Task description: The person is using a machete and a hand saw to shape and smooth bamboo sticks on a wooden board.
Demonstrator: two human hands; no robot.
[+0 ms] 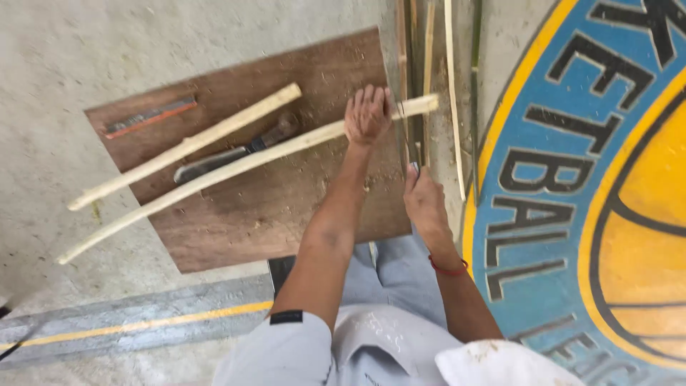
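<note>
From the head camera, the person's left hand (367, 114) pressed down, fingers curled, on a long pale stick (236, 166), gripping it near its right end where it crossed the edge of a brown board (286, 207) lying on the concrete floor (64, 57); the stick ran slantwise down to the left, its far end past the board; the right hand (426, 204) was closed around a thin dark strip (409, 107), one of several slender strips (451, 86) stretching away along the floor; a red band (449, 269) circled that wrist; a second pale stick (187, 145) lay just above the first, with a dark-handled blade (236, 151) between them; a flat grey bar with an orange edge (148, 117) rested near the board's upper left corner; painted floor lettering (564, 179) lay to the right.
</note>
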